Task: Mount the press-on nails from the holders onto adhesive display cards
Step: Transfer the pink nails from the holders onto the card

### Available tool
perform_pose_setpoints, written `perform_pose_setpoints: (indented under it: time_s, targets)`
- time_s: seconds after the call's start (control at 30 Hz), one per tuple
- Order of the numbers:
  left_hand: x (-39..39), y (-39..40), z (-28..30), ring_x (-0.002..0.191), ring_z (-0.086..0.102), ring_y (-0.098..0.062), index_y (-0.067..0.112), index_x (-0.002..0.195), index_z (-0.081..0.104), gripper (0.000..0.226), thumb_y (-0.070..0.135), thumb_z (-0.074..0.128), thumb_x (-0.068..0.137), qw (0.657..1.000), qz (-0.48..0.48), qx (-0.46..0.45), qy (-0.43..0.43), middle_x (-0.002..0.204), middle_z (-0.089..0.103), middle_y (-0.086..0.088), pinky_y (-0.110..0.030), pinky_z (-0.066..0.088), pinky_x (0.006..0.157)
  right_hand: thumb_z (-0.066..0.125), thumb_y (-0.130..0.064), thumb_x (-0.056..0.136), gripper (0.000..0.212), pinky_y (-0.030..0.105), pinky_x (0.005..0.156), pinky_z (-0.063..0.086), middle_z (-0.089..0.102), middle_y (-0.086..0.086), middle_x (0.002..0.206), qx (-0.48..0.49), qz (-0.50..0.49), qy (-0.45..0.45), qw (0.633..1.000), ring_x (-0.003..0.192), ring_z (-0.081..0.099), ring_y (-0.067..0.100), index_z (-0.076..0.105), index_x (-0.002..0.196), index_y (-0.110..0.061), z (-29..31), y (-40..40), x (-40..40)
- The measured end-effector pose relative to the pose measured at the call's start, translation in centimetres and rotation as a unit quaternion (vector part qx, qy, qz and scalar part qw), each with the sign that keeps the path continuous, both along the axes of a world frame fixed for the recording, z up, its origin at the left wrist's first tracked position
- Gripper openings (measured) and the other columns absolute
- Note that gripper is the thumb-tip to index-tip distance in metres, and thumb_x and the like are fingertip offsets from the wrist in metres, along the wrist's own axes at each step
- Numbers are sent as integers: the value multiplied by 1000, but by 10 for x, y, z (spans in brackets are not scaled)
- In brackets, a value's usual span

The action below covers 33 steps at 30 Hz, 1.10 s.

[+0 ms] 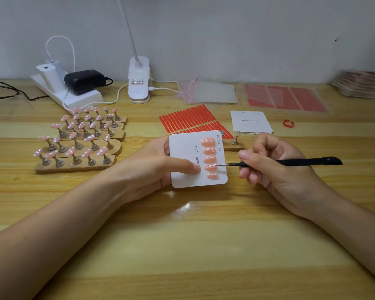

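Left hand (160,167) pinches a light, bendy card (188,169) by its 9 o'clock edge; right hand (275,167) holds tweezers (290,162) against tiny, slippery nails (210,167).

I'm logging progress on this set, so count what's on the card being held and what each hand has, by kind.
Pink nails on the held card: 5
Cards in the left hand: 1
Black tools in the right hand: 1
Total: 7

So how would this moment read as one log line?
left hand: holds card | right hand: grips tweezers, tip at a nail | card: five nails mounted
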<state>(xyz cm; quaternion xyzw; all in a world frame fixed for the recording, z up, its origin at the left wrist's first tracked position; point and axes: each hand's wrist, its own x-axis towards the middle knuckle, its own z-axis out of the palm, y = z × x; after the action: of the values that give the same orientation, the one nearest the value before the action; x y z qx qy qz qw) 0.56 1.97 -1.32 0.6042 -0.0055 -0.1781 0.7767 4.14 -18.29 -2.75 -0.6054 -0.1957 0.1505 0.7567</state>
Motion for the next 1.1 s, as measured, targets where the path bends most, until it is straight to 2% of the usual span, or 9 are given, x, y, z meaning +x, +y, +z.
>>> perform_pose_setpoints:
  time_s: [0.27, 0.43, 0.5, 0.57, 0.7, 0.77, 0.87, 1.1]
  targets:
    - [1, 1, 0, 88, 70, -25, 9, 107, 57, 54, -16, 68, 60, 1000, 0, -5, 12, 98, 72, -12, -28, 57, 62, 67, -18, 61, 23, 15, 41, 43, 52, 3, 49, -2, -3, -8, 1000, 43, 56, 8, 50, 48, -26, 1, -1, -1]
    - [-1, 1, 1, 75, 71, -21, 8, 105, 58, 49, -15, 63, 61, 1000, 5, -13, 10, 88, 73, -10, -22, 51, 44, 67, -19, 61, 22, 15, 42, 44, 51, 3, 51, -3, -5, -25, 1000, 44, 57, 8, 50, 50, -25, 0, 1, -2]
    - [-1, 0, 1, 75, 71, -22, 8, 103, 59, 44, -10, 59, 63, 1000, 12, -21, 9, 89, 73, -10, -22, 52, 46, 68, -21, 61, 22, 16, 43, 44, 52, 3, 52, -5, -9, -32, 999, 45, 57, 8, 50, 50, -26, -1, 1, -2]
    - [-1, -1, 0, 80, 71, -23, 8, 102, 60, 43, -8, 60, 62, 1000, 13, -20, 4, 92, 73, -11, -24, 55, 54, 68, -23, 61, 21, 15, 43, 44, 51, 3, 52, -5, -13, -36, 999, 46, 58, 8, 51, 50, -27, -1, 0, -2]
    - [-2, -2, -1, 88, 70, -22, 10, 102, 63, 49, -12, 72, 60, 1000, 12, 3, -9, 96, 73, -10, -24, 56, 65, 68, -24, 63, 21, 15, 45, 45, 52, 1, 52, -7, -16, -44, 999, 48, 60, 9, 51, 51, -27, -2, 0, -2]
    - [-2, -4, -2, 91, 70, -22, 11, 107, 62, 51, -5, 72, 60, 1000, 17, 14, -18, 99, 72, -10, -24, 56, 69, 67, -24, 63, 21, 15, 45, 45, 53, 0, 52, -9, -16, -48, 999, 49, 61, 10, 51, 51, -27, -3, -1, -2]
    - [-3, -8, -2, 93, 69, -22, 10, 108, 62, 50, -1, 70, 60, 999, 30, 11, -31, 101, 72, -10, -24, 56, 70, 69, -26, 62, 21, 16, 46, 46, 54, 1, 53, -12, -13, -55, 998, 51, 62, 10, 51, 51, -28, -3, 0, -3]
    - [-4, -11, -1, 86, 70, -19, 10, 103, 65, 43, -6, 70, 64, 996, 59, 47, -38, 95, 73, -8, -23, 56, 68, 66, -24, 65, 22, 16, 47, 47, 55, 0, 53, -25, -8, -63, 998, 52, 62, 10, 51, 51, -28, -3, 2, -3]
